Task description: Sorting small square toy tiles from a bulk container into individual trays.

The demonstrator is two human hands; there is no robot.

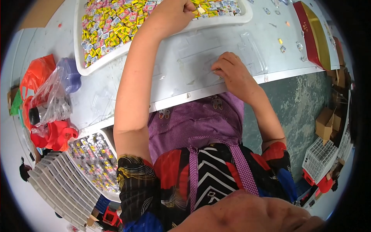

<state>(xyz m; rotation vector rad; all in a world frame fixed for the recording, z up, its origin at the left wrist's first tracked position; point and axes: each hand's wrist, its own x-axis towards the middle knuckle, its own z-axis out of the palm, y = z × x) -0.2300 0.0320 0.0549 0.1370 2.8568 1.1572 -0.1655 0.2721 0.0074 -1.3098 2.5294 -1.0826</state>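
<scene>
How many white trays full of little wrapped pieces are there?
2: one white tray at the table's far side under the left hand, another low by the left elbow. Others may be hidden.

two hands [174, 11], two white trays [79, 58]

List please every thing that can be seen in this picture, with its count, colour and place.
white tray: one, top, full of small wrapped pieces
small wrapped pieces: many, yellow, pink and green, in the tray
clear plastic insert: one, transparent, on the white table
white table: one, centre
red and gold box: one, top right
plastic bags: several, orange, red, clear and purple, left
second tray of packets: one, lower left
white crate: one, right, on the floor
cardboard boxes: a few, brown, right
left hand: in the top tray, among the pieces
right hand: on the clear insert
</scene>
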